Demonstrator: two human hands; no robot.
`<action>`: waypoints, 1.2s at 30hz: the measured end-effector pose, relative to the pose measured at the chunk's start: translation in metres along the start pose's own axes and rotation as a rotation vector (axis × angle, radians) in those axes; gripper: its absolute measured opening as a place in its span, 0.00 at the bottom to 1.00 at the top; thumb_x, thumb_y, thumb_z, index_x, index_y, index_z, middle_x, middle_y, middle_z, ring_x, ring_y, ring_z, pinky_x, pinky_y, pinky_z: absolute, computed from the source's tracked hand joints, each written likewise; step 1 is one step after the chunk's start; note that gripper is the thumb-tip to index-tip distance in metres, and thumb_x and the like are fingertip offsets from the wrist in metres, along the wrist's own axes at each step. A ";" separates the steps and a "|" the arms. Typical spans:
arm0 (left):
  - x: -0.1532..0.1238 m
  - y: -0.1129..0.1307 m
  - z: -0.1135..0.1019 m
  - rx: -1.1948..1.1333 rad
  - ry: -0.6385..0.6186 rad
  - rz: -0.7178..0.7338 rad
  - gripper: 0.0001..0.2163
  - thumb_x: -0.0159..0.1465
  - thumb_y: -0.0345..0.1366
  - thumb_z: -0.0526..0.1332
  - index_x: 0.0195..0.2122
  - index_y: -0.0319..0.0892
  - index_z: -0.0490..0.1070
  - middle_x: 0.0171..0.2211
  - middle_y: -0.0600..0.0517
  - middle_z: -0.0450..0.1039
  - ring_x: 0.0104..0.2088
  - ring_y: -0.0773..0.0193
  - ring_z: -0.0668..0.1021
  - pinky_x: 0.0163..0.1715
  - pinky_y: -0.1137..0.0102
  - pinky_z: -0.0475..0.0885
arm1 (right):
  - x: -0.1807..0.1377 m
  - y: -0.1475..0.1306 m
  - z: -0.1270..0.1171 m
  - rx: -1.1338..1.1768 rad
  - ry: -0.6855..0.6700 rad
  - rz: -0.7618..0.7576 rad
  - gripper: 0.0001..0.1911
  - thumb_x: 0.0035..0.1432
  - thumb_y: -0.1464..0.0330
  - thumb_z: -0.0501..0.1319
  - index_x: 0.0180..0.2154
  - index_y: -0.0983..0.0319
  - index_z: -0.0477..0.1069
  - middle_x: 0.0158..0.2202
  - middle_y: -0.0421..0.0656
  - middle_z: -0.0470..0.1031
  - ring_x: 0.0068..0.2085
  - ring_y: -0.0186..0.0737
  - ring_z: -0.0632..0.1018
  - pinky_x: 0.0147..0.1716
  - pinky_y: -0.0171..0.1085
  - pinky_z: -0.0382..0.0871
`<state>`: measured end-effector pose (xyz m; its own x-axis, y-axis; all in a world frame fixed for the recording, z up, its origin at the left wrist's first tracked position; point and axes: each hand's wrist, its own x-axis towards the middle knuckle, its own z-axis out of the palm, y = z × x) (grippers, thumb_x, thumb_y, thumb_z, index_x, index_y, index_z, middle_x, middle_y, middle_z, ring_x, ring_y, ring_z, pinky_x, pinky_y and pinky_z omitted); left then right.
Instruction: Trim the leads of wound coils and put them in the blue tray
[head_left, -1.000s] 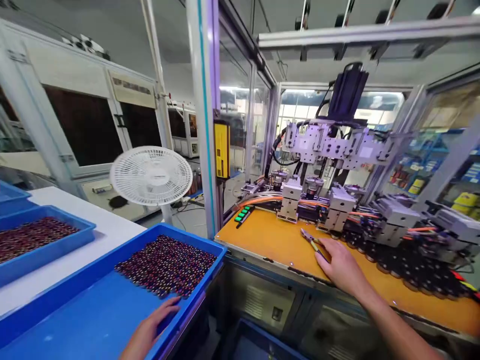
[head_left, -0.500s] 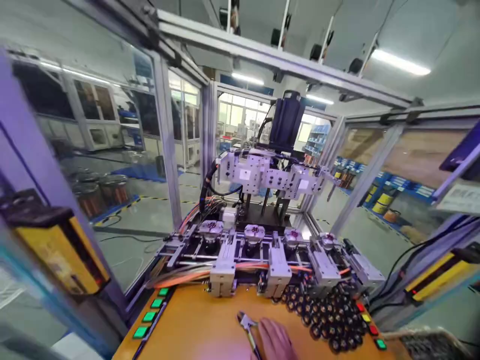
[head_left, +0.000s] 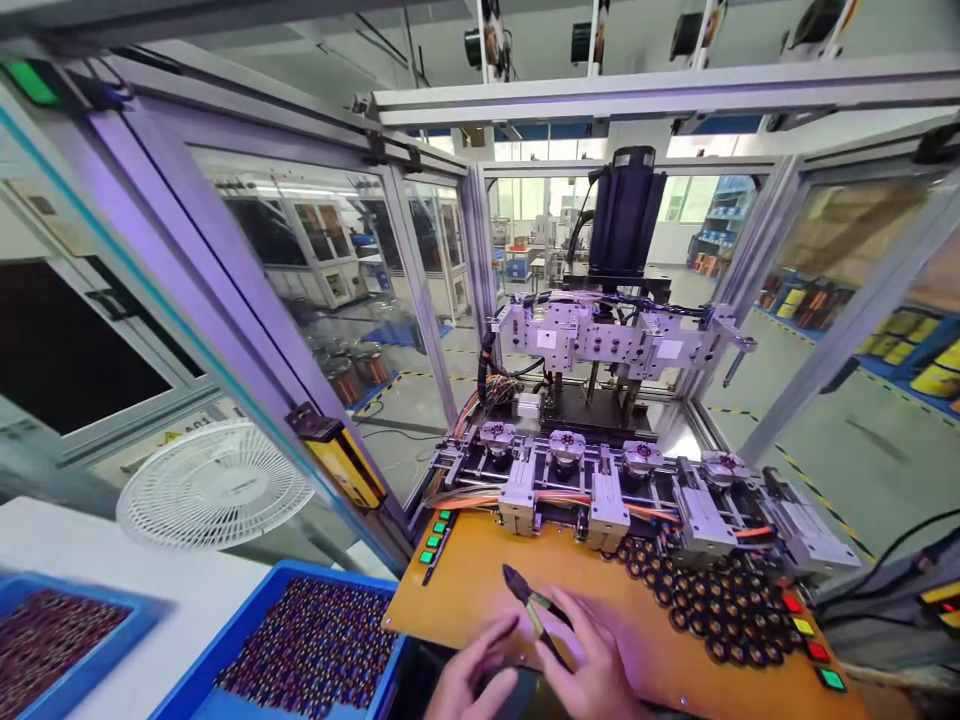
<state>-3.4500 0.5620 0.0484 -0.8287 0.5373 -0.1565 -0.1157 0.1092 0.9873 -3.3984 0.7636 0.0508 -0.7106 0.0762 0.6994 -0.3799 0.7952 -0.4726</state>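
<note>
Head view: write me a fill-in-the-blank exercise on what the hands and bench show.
1. The right hand grips a pair of ____ with green handles.
2. The bench top under both hands is ____ in colour.
3. The tray of small parts beside the left hand is ____.
4. Left of that tray stands a white ____.

Missing words: pliers; orange; blue; fan

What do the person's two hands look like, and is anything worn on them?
Both the left hand and the right hand are bare: no gloves, and no rings that I can see. No sleeve or watch shows, though the wrists are mostly cut off by the bottom edge. The fingernails are short and plain.
</note>
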 end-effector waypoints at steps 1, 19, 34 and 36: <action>0.007 0.013 0.015 -0.124 -0.005 0.033 0.28 0.52 0.57 0.68 0.52 0.51 0.77 0.55 0.44 0.75 0.55 0.43 0.77 0.58 0.52 0.70 | 0.010 -0.011 -0.004 0.056 -0.001 0.007 0.31 0.57 0.72 0.60 0.62 0.61 0.58 0.47 0.49 0.79 0.45 0.47 0.82 0.43 0.40 0.81; 0.056 0.078 0.028 -0.530 -0.234 0.080 0.24 0.46 0.56 0.72 0.39 0.46 0.82 0.57 0.42 0.71 0.53 0.44 0.76 0.57 0.49 0.66 | 0.061 -0.012 -0.027 1.658 -0.723 1.124 0.33 0.52 0.44 0.62 0.48 0.64 0.75 0.30 0.46 0.77 0.27 0.35 0.76 0.28 0.32 0.69; 0.076 -0.050 -0.016 0.715 0.492 0.476 0.09 0.66 0.40 0.60 0.38 0.42 0.75 0.27 0.51 0.78 0.24 0.64 0.80 0.26 0.72 0.76 | 0.257 0.043 -0.070 0.705 -0.886 0.697 0.31 0.61 0.54 0.62 0.60 0.60 0.60 0.42 0.47 0.73 0.25 0.31 0.73 0.20 0.31 0.67; 0.077 -0.053 -0.015 0.752 0.506 0.489 0.07 0.67 0.38 0.59 0.39 0.42 0.74 0.28 0.50 0.79 0.26 0.63 0.81 0.27 0.72 0.77 | 0.291 0.044 -0.057 0.581 -0.956 0.729 0.30 0.59 0.55 0.63 0.59 0.60 0.63 0.40 0.46 0.74 0.23 0.31 0.73 0.19 0.32 0.69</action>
<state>-3.5162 0.5852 -0.0157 -0.8468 0.2674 0.4597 0.5246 0.5620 0.6395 -3.5880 0.8554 0.2642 -0.8999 -0.2674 -0.3445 0.2361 0.3654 -0.9004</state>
